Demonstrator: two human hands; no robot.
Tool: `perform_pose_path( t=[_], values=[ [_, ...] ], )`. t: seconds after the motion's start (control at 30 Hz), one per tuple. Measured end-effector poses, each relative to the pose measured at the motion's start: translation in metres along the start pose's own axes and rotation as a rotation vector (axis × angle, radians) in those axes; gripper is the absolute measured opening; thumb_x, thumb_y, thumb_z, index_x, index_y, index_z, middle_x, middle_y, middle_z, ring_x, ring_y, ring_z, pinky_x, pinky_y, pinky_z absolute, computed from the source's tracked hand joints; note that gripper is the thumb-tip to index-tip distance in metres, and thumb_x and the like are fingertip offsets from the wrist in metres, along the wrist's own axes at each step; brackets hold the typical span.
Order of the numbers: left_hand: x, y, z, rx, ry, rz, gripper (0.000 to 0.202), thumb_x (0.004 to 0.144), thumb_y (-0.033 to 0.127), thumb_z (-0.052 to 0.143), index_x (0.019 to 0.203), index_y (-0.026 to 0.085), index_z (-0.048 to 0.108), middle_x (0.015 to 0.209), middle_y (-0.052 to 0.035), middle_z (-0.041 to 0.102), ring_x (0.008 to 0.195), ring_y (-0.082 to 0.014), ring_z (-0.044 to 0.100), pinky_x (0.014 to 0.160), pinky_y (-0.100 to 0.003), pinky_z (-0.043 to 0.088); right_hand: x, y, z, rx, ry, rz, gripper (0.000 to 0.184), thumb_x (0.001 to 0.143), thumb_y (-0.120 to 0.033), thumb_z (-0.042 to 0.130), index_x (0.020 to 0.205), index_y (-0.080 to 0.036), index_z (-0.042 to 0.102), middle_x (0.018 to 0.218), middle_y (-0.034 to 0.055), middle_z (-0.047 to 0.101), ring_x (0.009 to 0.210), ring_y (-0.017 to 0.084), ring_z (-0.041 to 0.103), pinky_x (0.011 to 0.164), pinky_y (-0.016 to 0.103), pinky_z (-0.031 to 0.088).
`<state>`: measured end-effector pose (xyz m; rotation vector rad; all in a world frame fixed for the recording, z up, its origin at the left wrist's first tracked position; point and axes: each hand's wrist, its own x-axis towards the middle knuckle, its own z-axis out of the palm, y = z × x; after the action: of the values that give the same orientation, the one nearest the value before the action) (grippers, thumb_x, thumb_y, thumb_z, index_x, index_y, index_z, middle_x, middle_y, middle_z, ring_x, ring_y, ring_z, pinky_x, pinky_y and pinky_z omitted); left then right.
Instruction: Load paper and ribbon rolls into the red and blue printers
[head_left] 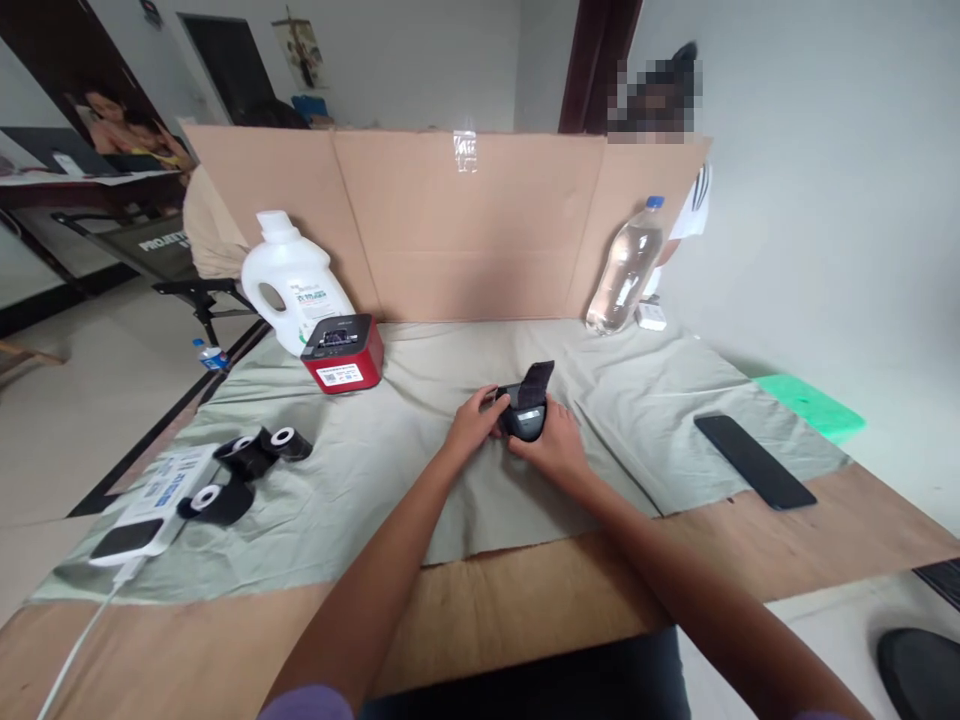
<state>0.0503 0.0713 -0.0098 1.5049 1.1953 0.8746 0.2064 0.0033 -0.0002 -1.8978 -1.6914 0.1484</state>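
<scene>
A small black handheld printer (526, 424) sits on the cloth in front of me, with a dark strip of paper (536, 384) standing up out of its top and leaning right. My left hand (474, 420) grips its left side, thumb on the upper edge. Around the right side curl the fingers of my right hand (559, 442), its thumb along the near lower edge. The far side and underside of the printer are hidden. Off to the left lie several black paper rolls (291, 443) with white cores.
A red-and-black box-shaped device (343, 354) stands by a white jug (294, 280). The white power bank (154, 510) has a cable. At right are a black phone (754, 462) and a tilted water bottle (626, 268). Cardboard (465, 230) screens the back; a person (694, 205) is behind it.
</scene>
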Motion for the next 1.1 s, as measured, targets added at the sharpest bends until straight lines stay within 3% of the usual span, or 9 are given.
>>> perform_pose_path(
  t=[0.13,0.3,0.5,0.73,0.87,0.97,1.03,1.1],
  values=[
    [-0.008,-0.001,0.000,0.057,0.052,0.066,0.056,0.090,0.059,0.054,0.132,0.022,0.059,0.138,-0.0134,0.059,0.053,-0.0069,0.061,0.058,-0.023,0.049,0.025,0.036,-0.018,0.016,0.057,0.057,0.080,0.065,-0.050,0.071,0.131,-0.011,0.049,0.116,0.0173,0.064,0.109,0.034,0.059,0.095,0.044,0.047],
    [-0.013,0.001,0.003,0.076,0.074,0.090,0.049,0.091,0.053,0.054,0.127,0.021,0.062,0.133,-0.0117,0.064,0.055,-0.0088,0.064,0.076,-0.029,0.053,0.087,0.097,-0.049,-0.068,0.144,0.091,0.063,0.071,-0.056,0.068,0.117,-0.014,0.059,0.114,0.0160,0.066,0.109,0.033,0.060,0.095,0.042,0.047],
    [-0.010,-0.003,0.006,0.122,0.078,0.104,0.048,0.090,0.053,0.055,0.124,0.019,0.065,0.117,-0.0100,0.072,0.058,-0.0123,0.066,0.074,-0.029,0.053,0.155,0.153,-0.059,-0.256,0.193,0.324,0.080,0.068,-0.062,0.070,0.121,-0.004,0.055,0.123,0.0256,0.060,0.117,0.039,0.055,0.095,0.046,0.046],
    [-0.010,-0.006,0.008,0.086,0.091,0.089,0.044,0.089,0.047,0.057,0.122,0.019,0.065,0.122,-0.0101,0.070,0.055,-0.0107,0.066,0.071,-0.028,0.055,0.178,0.177,-0.042,-0.264,0.115,0.420,0.089,0.069,-0.065,0.067,0.130,-0.003,0.051,0.131,0.0265,0.056,0.125,0.042,0.049,0.101,0.052,0.041],
    [-0.006,-0.006,0.008,0.019,0.096,0.068,0.041,0.088,0.043,0.059,0.120,0.019,0.065,0.123,-0.0102,0.069,0.049,-0.0082,0.062,0.062,-0.027,0.053,0.180,0.173,-0.048,-0.275,0.022,0.498,0.095,0.069,-0.066,0.066,0.138,-0.003,0.047,0.136,0.0277,0.053,0.131,0.045,0.042,0.102,0.055,0.040],
    [0.006,0.005,-0.016,-0.030,0.204,0.139,0.033,0.087,0.039,0.059,0.109,0.017,0.069,0.110,-0.0077,0.073,0.046,-0.0074,0.057,0.053,-0.025,0.048,0.170,0.156,-0.056,-0.381,-0.063,0.582,0.093,0.069,-0.063,0.068,0.135,0.000,0.050,0.137,0.0317,0.051,0.133,0.048,0.039,0.099,0.054,0.041],
    [0.016,0.018,-0.054,-0.003,0.363,0.279,0.023,0.088,0.032,0.057,0.097,0.016,0.071,0.094,-0.0040,0.074,0.055,-0.0095,0.060,0.059,-0.024,0.049,0.155,0.133,-0.054,-0.510,-0.101,0.557,0.083,0.071,-0.058,0.068,0.128,0.002,0.058,0.137,0.0339,0.050,0.132,0.049,0.040,0.099,0.054,0.040],
    [0.023,0.028,-0.107,0.029,0.625,0.392,0.019,0.089,0.026,0.055,0.093,0.016,0.071,0.093,-0.0032,0.073,0.076,-0.0131,0.065,0.075,-0.026,0.052,0.138,0.101,-0.045,-0.588,-0.137,0.434,0.074,0.076,-0.056,0.064,0.123,0.001,0.062,0.130,0.0326,0.057,0.128,0.048,0.047,0.100,0.055,0.039]
  ],
)
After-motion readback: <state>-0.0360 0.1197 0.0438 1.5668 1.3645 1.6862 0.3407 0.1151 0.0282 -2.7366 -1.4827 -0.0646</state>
